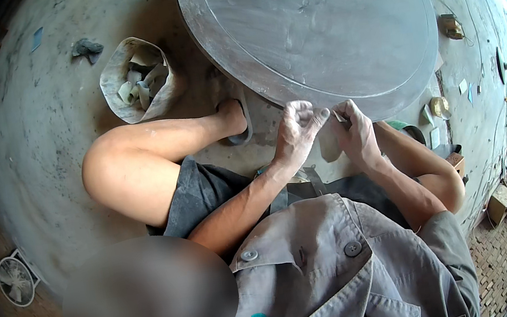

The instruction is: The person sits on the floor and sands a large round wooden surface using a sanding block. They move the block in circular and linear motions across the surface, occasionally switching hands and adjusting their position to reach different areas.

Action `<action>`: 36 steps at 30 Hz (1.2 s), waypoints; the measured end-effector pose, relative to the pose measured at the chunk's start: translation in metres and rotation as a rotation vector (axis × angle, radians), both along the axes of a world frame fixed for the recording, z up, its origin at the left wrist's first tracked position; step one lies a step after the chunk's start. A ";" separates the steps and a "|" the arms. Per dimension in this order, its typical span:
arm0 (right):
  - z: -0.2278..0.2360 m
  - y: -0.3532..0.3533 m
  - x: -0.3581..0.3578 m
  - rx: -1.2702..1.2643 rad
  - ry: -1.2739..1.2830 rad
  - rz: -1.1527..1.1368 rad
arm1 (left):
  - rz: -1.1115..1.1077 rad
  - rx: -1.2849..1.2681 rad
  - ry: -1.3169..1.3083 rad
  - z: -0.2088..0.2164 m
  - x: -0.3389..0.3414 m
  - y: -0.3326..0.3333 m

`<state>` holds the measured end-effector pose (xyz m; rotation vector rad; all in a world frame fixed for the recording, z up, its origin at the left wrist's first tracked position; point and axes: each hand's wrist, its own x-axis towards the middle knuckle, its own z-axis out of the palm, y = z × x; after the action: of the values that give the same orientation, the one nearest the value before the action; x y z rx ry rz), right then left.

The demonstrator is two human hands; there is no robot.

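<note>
Both hands are whitened with dust and meet just in front of the near edge of a large round grey tabletop (318, 17). My left hand (297, 131) is closed, its fingers curled in and its thumb stretched toward the other hand. Whether anything is inside those fingers is hidden. My right hand (356, 131) is closed in a pinch, with a small dark sliver (342, 119) showing at its fingertips. That sliver is too small to name. Pale dust lies along the tabletop's rim, which has a ring line running inside it.
An open whitish bag (140, 113) with torn pale pieces stands to the left, near a dark crumpled cloth (87, 49). A fan (16, 280) is at far left. At right lie a small brown box (451, 26), a yellowish lump (439, 108) and a cable.
</note>
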<state>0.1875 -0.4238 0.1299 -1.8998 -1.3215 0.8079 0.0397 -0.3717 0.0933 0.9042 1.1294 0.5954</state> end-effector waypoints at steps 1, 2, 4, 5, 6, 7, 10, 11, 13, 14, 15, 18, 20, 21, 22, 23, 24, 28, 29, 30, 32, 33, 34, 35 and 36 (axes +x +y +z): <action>-0.001 -0.001 0.003 -0.104 0.123 -0.047 | -0.059 -0.058 -0.029 -0.004 -0.001 -0.001; 0.000 0.000 0.007 -0.200 0.242 -0.094 | -0.121 -0.109 -0.062 -0.006 -0.001 0.002; 0.010 -0.001 0.013 -0.294 0.435 -0.191 | -0.261 -0.153 -0.129 -0.009 -0.002 0.008; 0.005 -0.002 0.022 -0.366 0.461 -0.236 | -0.273 -0.170 -0.139 -0.009 -0.002 0.009; 0.019 0.003 0.026 -0.376 0.459 -0.251 | -0.292 -0.181 -0.157 -0.008 -0.001 0.005; 0.036 0.007 0.025 -0.387 0.457 -0.274 | -0.320 -0.197 -0.176 -0.005 0.000 0.002; 0.052 0.009 0.035 -0.385 0.303 -0.064 | -0.238 -0.070 -0.262 0.012 0.002 0.002; 0.057 0.010 0.038 -0.437 0.315 -0.009 | -0.171 -0.035 -0.307 0.011 0.001 0.002; 0.062 0.003 0.055 -0.474 0.257 0.069 | -0.159 -0.180 -0.433 0.002 0.008 0.000; 0.070 0.006 0.057 -0.463 0.232 0.112 | -0.132 -0.306 -0.462 0.020 0.010 0.000; 0.083 0.007 0.057 -0.455 0.207 0.147 | -0.188 -0.401 -0.396 0.054 0.016 0.007; 0.085 0.006 0.053 -0.281 -0.002 0.341 | -0.313 -0.297 -0.360 0.034 0.009 0.004; 0.090 0.001 0.060 -0.269 -0.069 0.430 | -0.338 -0.128 -0.307 0.022 0.000 0.005; 0.094 -0.001 0.064 -0.255 -0.089 0.452 | -0.252 -0.086 -0.213 0.015 -0.008 0.003; 0.098 -0.003 0.068 -0.242 -0.110 0.478 | -0.142 -0.115 -0.173 0.012 -0.015 0.004; 0.099 -0.005 0.075 -0.149 -0.159 0.486 | -0.034 -0.145 -0.135 0.009 -0.021 0.005; 0.099 -0.003 0.082 -0.041 -0.196 0.507 | 0.037 -0.169 -0.140 0.000 -0.033 0.009; 0.120 0.027 0.088 -0.125 -0.320 0.562 | 0.329 -0.363 -0.197 -0.055 -0.083 0.013; 0.126 0.039 0.078 -0.173 -0.305 0.617 | 0.457 -0.384 -0.103 -0.058 -0.098 0.019; 0.136 0.043 0.073 -0.092 -0.291 0.590 | 0.502 -0.396 -0.031 -0.059 -0.097 0.023; 0.144 0.045 0.070 0.093 -0.288 0.569 | 0.623 -0.428 -0.018 -0.072 -0.086 0.028; 0.150 0.045 0.065 0.176 -0.335 0.554 | 0.535 -0.561 -0.117 -0.075 -0.085 0.036; 0.152 0.046 0.059 0.138 -0.303 0.554 | 0.560 -0.541 -0.104 -0.075 -0.089 0.039; 0.159 0.040 0.049 0.070 -0.319 0.526 | 0.540 -0.548 -0.125 -0.075 -0.082 0.038; 0.169 0.040 0.042 0.033 -0.332 0.524 | 0.565 -0.464 -0.090 -0.075 -0.081 0.034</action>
<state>0.2291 -0.3842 0.2987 -1.7284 -2.0768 0.7251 -0.0417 -0.3372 0.0180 0.1488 1.3727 0.7767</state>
